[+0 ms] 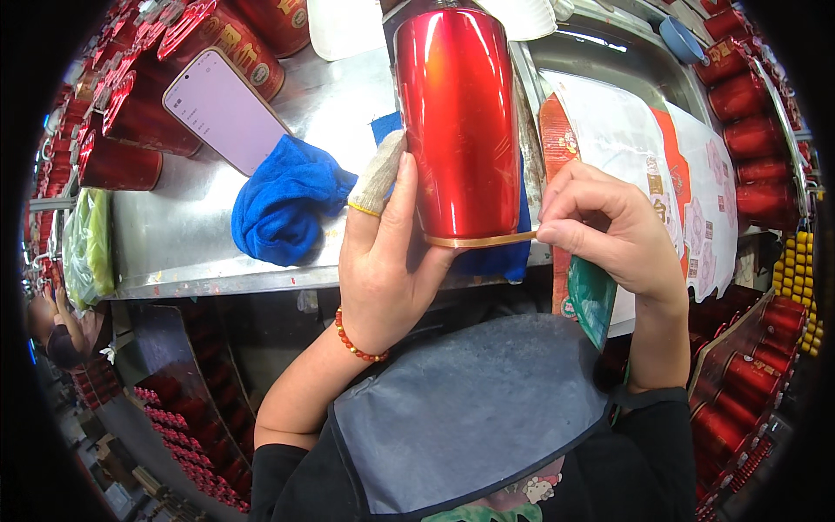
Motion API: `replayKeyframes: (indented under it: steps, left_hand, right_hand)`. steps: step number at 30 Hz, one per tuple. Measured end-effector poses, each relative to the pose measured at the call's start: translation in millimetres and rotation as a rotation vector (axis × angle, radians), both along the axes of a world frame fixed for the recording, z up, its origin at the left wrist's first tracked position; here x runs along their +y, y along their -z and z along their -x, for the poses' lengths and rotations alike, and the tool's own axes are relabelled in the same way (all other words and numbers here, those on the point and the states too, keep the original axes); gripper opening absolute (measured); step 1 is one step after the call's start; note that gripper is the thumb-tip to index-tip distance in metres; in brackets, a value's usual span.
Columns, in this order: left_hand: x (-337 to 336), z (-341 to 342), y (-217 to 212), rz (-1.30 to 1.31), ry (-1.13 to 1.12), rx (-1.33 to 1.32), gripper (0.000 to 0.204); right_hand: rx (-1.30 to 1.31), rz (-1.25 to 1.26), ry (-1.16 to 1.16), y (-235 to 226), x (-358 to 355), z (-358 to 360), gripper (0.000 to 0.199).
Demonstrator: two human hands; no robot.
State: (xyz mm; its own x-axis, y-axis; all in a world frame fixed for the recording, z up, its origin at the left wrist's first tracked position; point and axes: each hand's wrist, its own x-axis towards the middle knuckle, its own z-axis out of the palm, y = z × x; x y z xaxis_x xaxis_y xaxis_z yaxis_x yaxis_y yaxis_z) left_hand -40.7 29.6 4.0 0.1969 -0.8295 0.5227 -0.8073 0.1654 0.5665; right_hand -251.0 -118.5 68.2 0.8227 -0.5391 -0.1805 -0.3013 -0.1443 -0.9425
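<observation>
Left hand (380,265) holding a red canister (461,130), fingers (401,200) spread, right hand (619,222) — fingers pinched on a gold strip (487,240)

End of gold strip (487,241) hidden by right hand (609,230), white object (346,28) cut by upper edge, text on phone (233,113) too small to read, co-worker (65,339) blurred.

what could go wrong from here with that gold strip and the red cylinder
The thin gold strip might twist or slip, since the right hand pinches it at one end. The glossy red metallic cylinder might shift if the left hand, resting along its side, eases off.
</observation>
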Motion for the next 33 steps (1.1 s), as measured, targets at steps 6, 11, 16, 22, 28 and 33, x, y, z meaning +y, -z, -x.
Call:
replayKeyframes:
  steps: [6, 11, 16, 22, 28, 33]
  left_hand:
    - [2, -4, 5, -0.034, 0.026, 0.024, 0.078]
    - [6, -2, 4, -0.060, -0.014, 0.056, 0.073]
    - [33, 6, 2, 0.098, 0.062, -0.111, 0.044]
    - [14, 17, 0, 0.292, 0.182, -0.147, 0.036]
    - [-8, 15, -11, 0.120, -0.036, -0.231, 0.063]
    - [-11, 7, -11, 0.102, -0.046, -0.198, 0.070]
  right_hand:
    - [0.015, -0.014, 0.009, 9, -1, -3, 0.008]
    - [0.050, -0.047, 0.023, 15, 1, -7, 0.009]
    - [0.014, -0.077, 0.026, 22, 1, -9, 0.011]
    - [0.006, -0.102, 0.039, 22, 2, -8, 0.011]
    - [-0.088, -0.016, 0.051, 13, 10, -4, 0.013]
    - [-0.093, -0.026, 0.070, 10, 9, 1, 0.013]
